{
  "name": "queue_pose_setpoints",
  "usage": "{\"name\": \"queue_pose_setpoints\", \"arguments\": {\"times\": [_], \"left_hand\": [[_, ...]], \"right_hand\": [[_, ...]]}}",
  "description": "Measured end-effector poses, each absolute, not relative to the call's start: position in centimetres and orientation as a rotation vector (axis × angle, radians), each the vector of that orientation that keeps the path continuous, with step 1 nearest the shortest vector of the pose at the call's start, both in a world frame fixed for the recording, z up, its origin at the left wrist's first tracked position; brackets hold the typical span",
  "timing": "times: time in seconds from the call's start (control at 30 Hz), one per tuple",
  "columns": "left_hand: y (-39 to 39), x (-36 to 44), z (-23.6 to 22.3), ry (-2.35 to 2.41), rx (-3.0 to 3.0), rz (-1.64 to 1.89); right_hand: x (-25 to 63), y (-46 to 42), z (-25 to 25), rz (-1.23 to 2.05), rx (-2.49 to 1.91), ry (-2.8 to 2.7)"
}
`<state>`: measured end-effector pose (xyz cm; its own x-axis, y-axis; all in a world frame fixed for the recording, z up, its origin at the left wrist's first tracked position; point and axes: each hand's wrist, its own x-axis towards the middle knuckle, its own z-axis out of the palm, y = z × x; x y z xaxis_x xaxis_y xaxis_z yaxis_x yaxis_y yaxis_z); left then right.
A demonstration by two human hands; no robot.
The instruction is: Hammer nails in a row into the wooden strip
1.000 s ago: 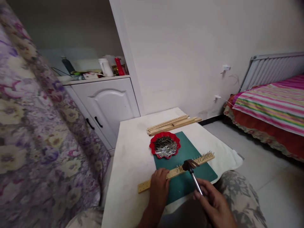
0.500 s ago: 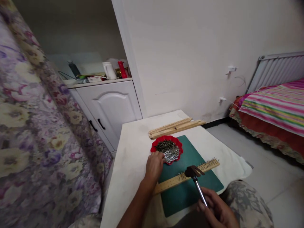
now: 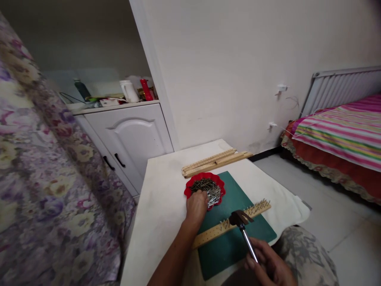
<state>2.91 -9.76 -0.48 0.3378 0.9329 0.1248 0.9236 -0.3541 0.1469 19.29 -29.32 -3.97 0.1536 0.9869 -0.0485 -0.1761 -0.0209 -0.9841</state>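
Note:
My left hand (image 3: 197, 207) reaches over the near left rim of a red scalloped bowl (image 3: 205, 175), its fingers curled down among the metal nails (image 3: 214, 194); the fingertips are hidden. In my right hand (image 3: 269, 260) is a claw hammer (image 3: 247, 241), gripped by its shiny metal handle. The dark hammer head hangs over a wooden strip (image 3: 212, 235) lying across a green mat (image 3: 222, 256). Nails stand in the strip's middle and right end, several of them leaning. Rows of small holes or marks show on its left part.
More wooden strips (image 3: 214, 163) lie at the back of the white table (image 3: 160, 198). Beyond stands a white cabinet (image 3: 133, 139) with bottles on top. A floral curtain (image 3: 74, 198) hangs at left. A bed (image 3: 336, 131) with a striped cover is at right.
My left hand has moved from the bowl's edge further in, onto the nails. The hammer stays over the strip. The whole view has shifted slightly.

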Motion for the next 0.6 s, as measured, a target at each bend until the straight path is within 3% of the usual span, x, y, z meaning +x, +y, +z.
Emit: {"name": "queue_pose_setpoints", "arguments": {"times": [0.33, 0.47, 0.6], "left_hand": [[-13.0, 0.5, 1.4, 1.747, 2.476, 0.548], [-17.7, -0.3, 1.8, 1.397, 2.393, 0.778], [-22.8, -0.3, 0.7, 1.084, 2.337, 0.722]], "right_hand": [[18.0, -29.6, -2.1, 1.07, -1.193, -1.001], [17.5, -29.2, -1.3, 0.964, -1.259, -0.981], [17.1, -29.2, -1.3, 0.921, -1.263, -0.962]]}}
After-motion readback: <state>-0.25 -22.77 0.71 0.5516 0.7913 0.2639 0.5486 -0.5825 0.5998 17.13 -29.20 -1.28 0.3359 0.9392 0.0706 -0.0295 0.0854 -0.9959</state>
